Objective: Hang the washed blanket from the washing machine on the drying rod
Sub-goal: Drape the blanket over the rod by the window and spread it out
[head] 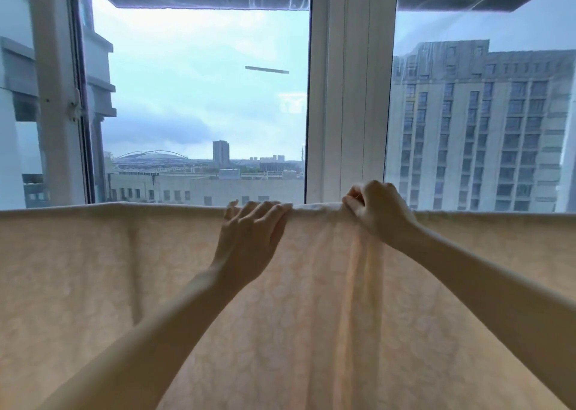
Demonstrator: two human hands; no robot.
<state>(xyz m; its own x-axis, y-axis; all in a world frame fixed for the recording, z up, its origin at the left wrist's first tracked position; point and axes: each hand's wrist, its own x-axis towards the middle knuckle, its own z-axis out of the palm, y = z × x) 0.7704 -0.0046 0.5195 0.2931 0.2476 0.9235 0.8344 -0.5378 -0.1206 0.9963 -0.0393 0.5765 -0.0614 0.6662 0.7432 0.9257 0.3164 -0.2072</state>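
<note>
No sight of the drying rod: blanket (93, 285) draped over it along the whole top line. Blanket runs off left, right and bottom edges. At the right grip (378, 213), fingertips buried in bunched cloth, probably curled round it. Both forearms cut by frame.

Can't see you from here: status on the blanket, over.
Left hand open, fingers resting on the top fold. Right hand pinching bunched cloth beside it. Blanket draped across, rod hidden underneath. Nothing in the way seen.
</note>
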